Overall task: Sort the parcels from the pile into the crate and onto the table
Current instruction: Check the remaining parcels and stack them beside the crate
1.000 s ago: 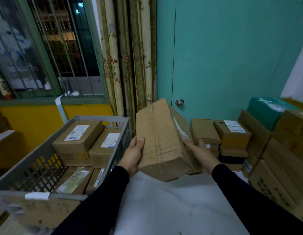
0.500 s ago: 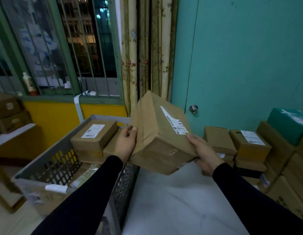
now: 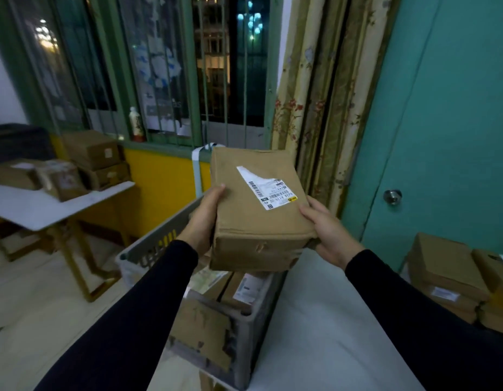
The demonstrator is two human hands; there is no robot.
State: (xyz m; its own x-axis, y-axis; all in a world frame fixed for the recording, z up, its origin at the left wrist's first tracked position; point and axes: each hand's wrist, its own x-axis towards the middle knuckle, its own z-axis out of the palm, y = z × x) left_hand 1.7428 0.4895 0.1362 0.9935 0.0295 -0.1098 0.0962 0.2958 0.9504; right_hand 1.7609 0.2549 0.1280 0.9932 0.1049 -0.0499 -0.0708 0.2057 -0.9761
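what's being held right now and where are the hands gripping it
A brown cardboard parcel, label up, held by both hands above the crate: the left hand grips its left side, the right hand its right side near the bottom corner.

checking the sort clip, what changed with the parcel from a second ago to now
The parcel was turned in the hands, so its label now faces up, and it was carried left to above the crate. The view swung left too, showing a side table with boxes. Left hand and right hand still hold its sides.
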